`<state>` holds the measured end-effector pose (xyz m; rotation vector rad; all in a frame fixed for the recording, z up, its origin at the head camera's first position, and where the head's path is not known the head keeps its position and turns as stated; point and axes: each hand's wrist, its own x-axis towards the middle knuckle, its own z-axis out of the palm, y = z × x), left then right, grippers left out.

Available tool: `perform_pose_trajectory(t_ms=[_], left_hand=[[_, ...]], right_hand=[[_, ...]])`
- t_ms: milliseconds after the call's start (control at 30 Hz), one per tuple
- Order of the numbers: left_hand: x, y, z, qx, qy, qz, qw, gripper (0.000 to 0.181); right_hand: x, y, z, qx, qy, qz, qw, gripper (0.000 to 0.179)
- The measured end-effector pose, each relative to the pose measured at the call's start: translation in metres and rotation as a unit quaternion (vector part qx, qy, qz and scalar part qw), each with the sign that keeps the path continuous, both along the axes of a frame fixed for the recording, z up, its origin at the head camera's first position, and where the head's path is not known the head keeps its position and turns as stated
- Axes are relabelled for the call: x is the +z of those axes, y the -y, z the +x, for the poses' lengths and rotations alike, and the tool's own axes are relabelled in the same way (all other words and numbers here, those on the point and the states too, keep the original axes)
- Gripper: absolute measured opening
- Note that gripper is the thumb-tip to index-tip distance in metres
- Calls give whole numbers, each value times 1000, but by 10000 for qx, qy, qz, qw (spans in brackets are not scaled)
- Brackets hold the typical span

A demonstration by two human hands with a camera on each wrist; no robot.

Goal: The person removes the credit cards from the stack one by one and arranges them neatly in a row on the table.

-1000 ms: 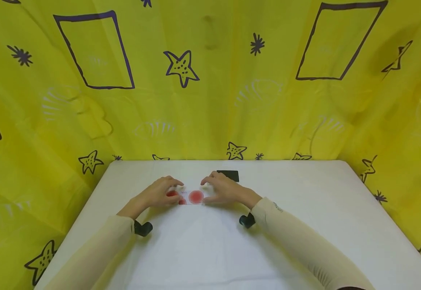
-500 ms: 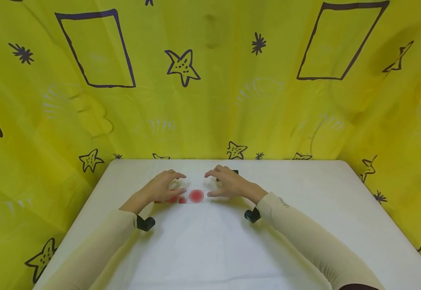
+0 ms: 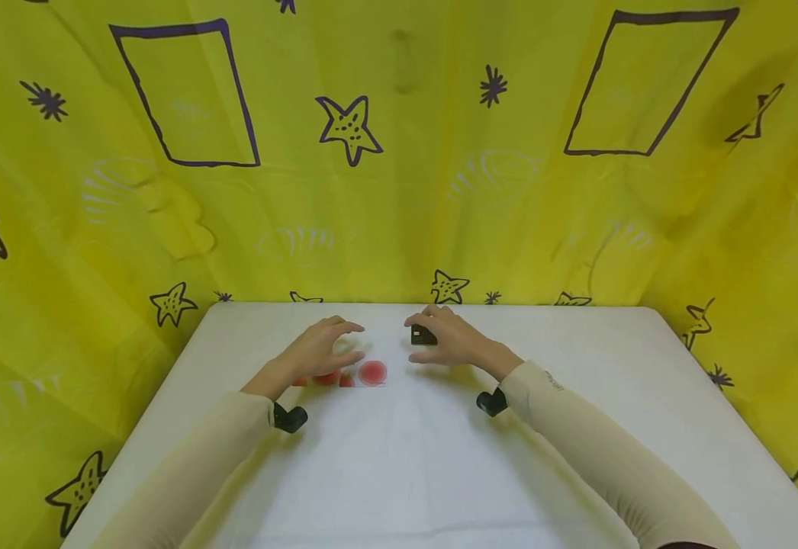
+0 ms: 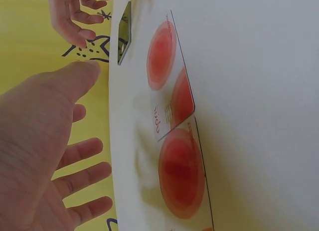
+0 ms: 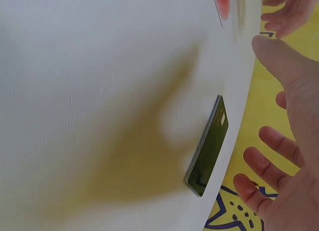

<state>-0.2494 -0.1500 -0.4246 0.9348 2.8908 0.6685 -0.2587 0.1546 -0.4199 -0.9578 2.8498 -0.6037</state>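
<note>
Two white bank cards with red circles lie end to end on the table. The right-hand card (image 3: 372,373) shows well in the head view, while the left-hand card (image 4: 182,173) is partly behind my left hand. My left hand (image 3: 311,352) hovers just above them, thumb and fingers spread, holding nothing. My right hand (image 3: 455,341) hangs over a dark card (image 3: 423,335) with a gold chip, fingers apart and not touching it. Seen in the right wrist view, this dark card (image 5: 212,146) has a thick edge, perhaps a stack; I cannot tell.
A white cloth covers the table (image 3: 399,473). Behind it and at both sides hangs a yellow curtain (image 3: 399,206) with stars printed on it. Dark wrist-worn devices, a left one (image 3: 291,418) and a right one (image 3: 491,402), stick out beneath the sleeves.
Both hands have come off the white cards. My right hand has moved right and away from me, over the dark card. My left hand has risen and drifted slightly right; the cards have stayed put.
</note>
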Motion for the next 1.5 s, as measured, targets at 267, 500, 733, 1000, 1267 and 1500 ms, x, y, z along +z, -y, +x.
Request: perform_pose_trajectory(t_ms=[267, 500, 733, 1000, 1267, 1500], left_hand=[[0, -15, -7, -68, -148, 15, 9999, 58], [1, -33, -13, 44, 51, 0, 10000, 58], [0, -49, -18, 181, 350, -37, 9992, 62], [-4, -71, -29, 283, 424, -124, 9986, 71], [-5, -91, -35, 77, 374, -30, 9993, 71], [-10, -104, -42, 34, 386, -262, 9989, 74]], right_hand=[[4, -11, -4, -208, 83, 94, 9997, 65], [6, -24, -9, -348, 165, 248, 9990, 68], [6, -33, -13, -300, 272, 182, 9990, 70], [7, -44, -18, -387, 489, 35, 9980, 71], [4, -51, -24, -401, 606, -114, 9973, 79], [-2, -55, -28, -413, 700, -306, 9962, 82]])
